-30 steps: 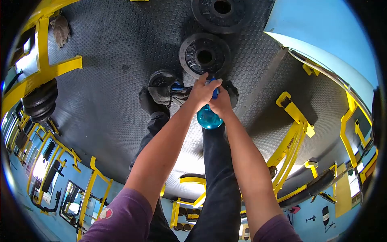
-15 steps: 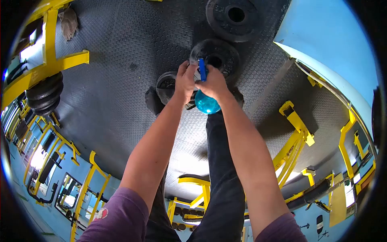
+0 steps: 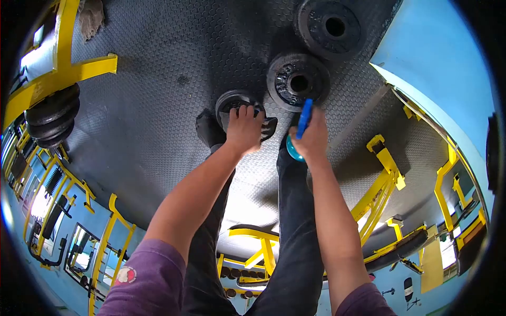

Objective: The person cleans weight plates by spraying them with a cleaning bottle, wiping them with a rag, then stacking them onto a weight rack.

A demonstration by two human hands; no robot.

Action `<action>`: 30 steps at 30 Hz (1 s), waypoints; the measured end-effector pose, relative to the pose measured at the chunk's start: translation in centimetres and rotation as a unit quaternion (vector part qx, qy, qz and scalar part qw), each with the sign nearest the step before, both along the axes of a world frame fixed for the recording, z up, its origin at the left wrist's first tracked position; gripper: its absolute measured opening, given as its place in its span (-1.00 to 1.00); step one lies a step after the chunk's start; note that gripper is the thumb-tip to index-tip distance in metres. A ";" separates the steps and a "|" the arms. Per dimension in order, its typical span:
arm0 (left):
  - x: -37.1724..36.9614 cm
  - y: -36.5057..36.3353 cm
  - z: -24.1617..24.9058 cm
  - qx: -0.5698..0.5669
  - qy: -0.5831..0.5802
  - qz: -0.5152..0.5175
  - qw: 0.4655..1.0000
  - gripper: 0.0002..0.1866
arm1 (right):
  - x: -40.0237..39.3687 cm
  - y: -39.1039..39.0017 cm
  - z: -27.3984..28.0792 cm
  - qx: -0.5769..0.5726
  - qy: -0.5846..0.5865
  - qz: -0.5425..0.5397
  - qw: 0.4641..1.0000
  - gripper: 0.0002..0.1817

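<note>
My right hand point(image 3: 312, 138) is closed around a spray bottle with a teal body point(image 3: 293, 149) and a blue trigger head point(image 3: 304, 119); it is slightly blurred. Beneath my left hand point(image 3: 245, 129) lies a small black weight plate point(image 3: 225, 103), with my bent fingers over its face. A dark, crumpled piece that looks like a cloth point(image 3: 269, 128) sticks out on the right side of this hand; its part under the palm is hidden. A larger weight plate point(image 3: 299, 83) with a centre hole lies flat just beyond the spray bottle.
Another large plate point(image 3: 335, 26) lies farther off. A yellow frame point(image 3: 89, 66) with stacked black plates point(image 3: 52, 118) stands at left. Yellow equipment point(image 3: 382, 181) is at right, beside a blue wall point(image 3: 437, 58). My shoe point(image 3: 208, 126) is on the textured black floor point(image 3: 142, 89).
My hands were together at the spray bottle and are now apart. The right hand has carried the bottle rightward; the left has come down over the small plate. The view has shifted slightly.
</note>
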State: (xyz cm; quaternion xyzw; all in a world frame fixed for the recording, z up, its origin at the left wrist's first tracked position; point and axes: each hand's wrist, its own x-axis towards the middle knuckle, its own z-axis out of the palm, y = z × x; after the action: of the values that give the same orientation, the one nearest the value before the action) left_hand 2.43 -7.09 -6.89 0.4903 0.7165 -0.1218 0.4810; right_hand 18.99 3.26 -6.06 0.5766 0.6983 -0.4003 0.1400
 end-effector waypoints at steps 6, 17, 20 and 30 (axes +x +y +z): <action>-3.8 -5.9 -2.2 0.057 0.044 -0.026 0.997 -0.59 | -11.7 -1.1 0.2 0.310 0.276 0.070 0.907 -0.34; -5.9 -10.3 1.7 0.112 -0.224 0.333 0.909 -0.70 | -22.5 -3.1 -13.3 0.248 0.333 0.118 0.902 -0.12; -5.8 -11.2 1.3 0.085 -0.242 0.446 0.857 -0.72 | -21.7 -2.9 -12.8 0.243 0.317 0.145 0.905 0.00; -5.3 -6.9 1.5 0.096 -0.284 0.691 0.658 -0.78 | -11.8 -3.3 -3.2 -0.047 0.230 -0.129 0.963 -0.25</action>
State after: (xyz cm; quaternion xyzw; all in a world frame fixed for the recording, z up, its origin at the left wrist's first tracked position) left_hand -2.88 -13.95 -5.36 -0.0914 0.6853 0.4603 0.5569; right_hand 7.22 -0.07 -9.26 0.5472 0.6117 -0.5690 -0.0508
